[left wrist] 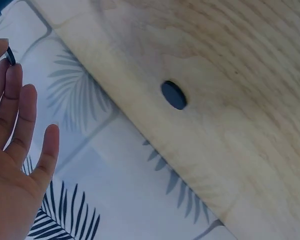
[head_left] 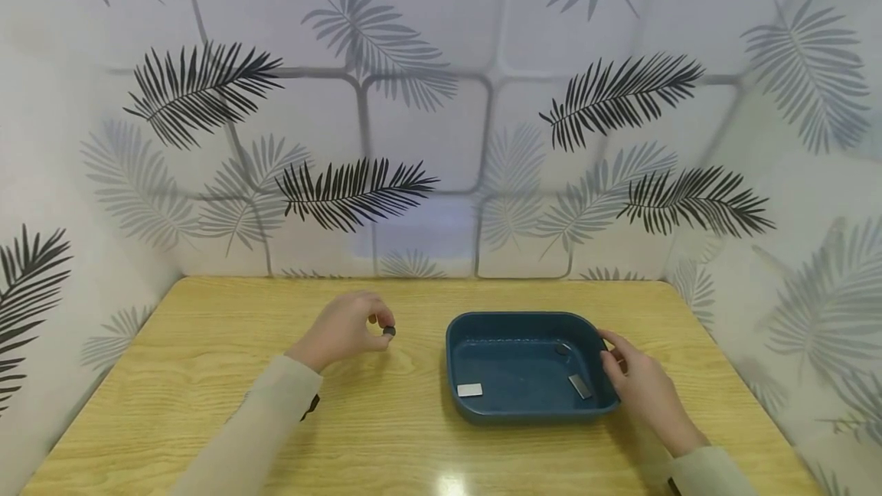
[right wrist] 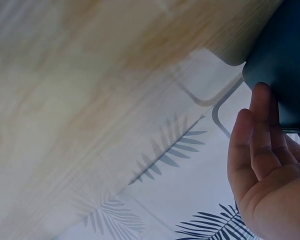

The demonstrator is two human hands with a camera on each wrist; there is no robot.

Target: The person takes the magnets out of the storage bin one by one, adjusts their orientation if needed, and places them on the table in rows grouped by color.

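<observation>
The left hand (head_left: 347,330) is pinching a dark disc (head_left: 389,331), ideally lightly but surely, while the right hand (head_left: 644,395) is gripping the blue bin (head_left: 524,409).

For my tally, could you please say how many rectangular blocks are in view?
2, both in the tray: the white block at front left, the grey block towards the right; others may be hidden.

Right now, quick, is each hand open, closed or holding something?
Left hand: closed, pinching a small dark disc.
Right hand: closed, holding the dark blue tray at its right end.
</observation>
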